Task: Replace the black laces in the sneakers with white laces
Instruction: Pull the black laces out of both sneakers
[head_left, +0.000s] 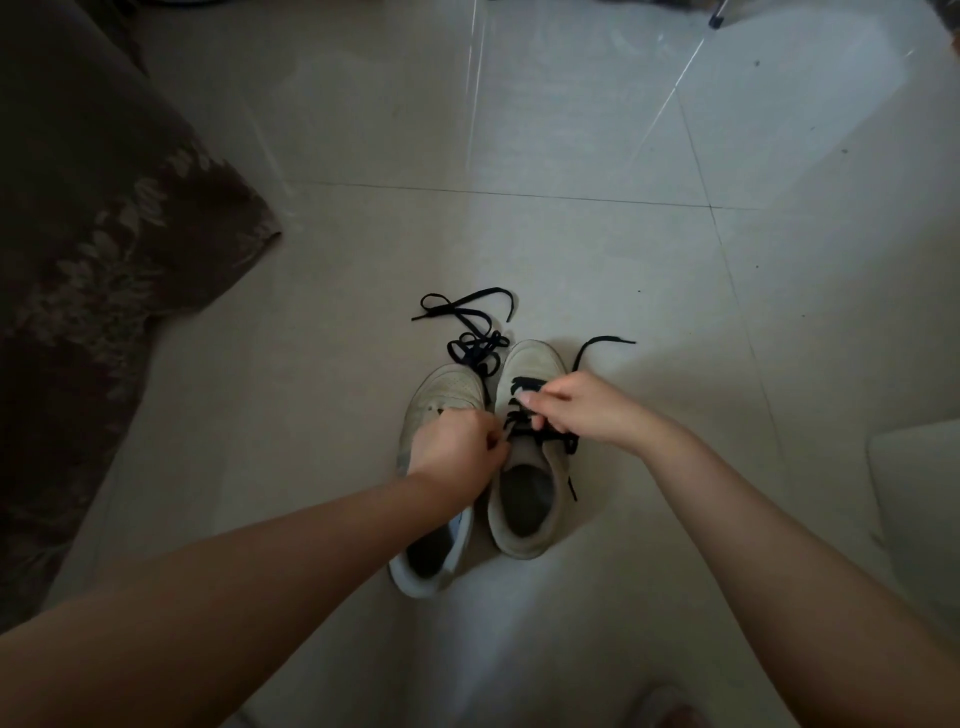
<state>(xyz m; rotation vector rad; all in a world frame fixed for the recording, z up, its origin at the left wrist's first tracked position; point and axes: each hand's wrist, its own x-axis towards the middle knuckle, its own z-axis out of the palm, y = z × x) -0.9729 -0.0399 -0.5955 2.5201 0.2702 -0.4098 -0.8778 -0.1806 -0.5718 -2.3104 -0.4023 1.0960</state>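
On the pale tiled floor (571, 156), a dark patterned rug (93, 218) lies left.

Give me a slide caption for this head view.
Both hands pull the black lace from the right sneaker; another lace lies loose.

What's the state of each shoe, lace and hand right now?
Left white leather sneaker: on floor, black lace out.
Right white leather sneaker: on floor, partly laced.
Loose black flat lace: piled on tile.
Threaded black lace: in right sneaker, being undone.
Left hand: pinching lace.
Right hand: pinching lace.
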